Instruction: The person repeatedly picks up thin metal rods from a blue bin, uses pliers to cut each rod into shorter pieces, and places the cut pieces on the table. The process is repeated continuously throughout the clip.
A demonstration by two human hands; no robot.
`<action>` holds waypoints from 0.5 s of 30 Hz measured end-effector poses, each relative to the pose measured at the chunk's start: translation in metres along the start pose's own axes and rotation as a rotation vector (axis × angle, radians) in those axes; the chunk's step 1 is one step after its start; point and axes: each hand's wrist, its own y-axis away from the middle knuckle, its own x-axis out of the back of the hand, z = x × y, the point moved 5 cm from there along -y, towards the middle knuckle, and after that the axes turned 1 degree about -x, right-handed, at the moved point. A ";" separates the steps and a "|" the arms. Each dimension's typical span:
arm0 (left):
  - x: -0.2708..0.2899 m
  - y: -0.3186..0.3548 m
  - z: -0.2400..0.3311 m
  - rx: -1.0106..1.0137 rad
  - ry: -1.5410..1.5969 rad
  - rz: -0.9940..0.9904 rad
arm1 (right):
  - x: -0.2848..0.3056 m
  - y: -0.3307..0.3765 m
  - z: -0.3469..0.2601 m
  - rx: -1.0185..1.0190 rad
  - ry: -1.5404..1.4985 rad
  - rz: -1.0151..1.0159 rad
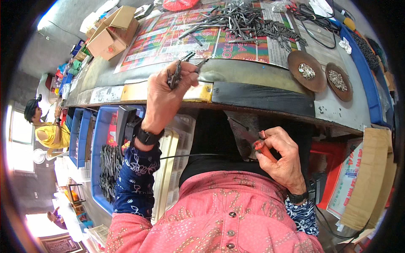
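Note:
My left hand (165, 95) is raised over the table's front edge, its fingers closed round several thin black strips (174, 76). Some strip ends poke out past the fingertips. Lower down and to the right, in front of my lap, my right hand (283, 158) is closed round a hand tool with orange-red handles (265, 151). It looks like pliers, but its working end is hard to make out against the dark background. A large heap of similar black strips (242, 23) lies on printed sheets (168, 40) at the far side of the table.
On the table's right stand a brown dish (295, 63) of shiny silver bits and another dish (342, 92) of small grey pieces. A blue crate (96, 168) of black strips sits below left. An open cardboard box (105, 44) stands back left. A person in yellow (52, 135) sits far left.

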 end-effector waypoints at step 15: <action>-0.038 0.087 0.034 0.554 0.976 -0.169 | 0.009 0.007 -0.050 0.306 0.569 0.180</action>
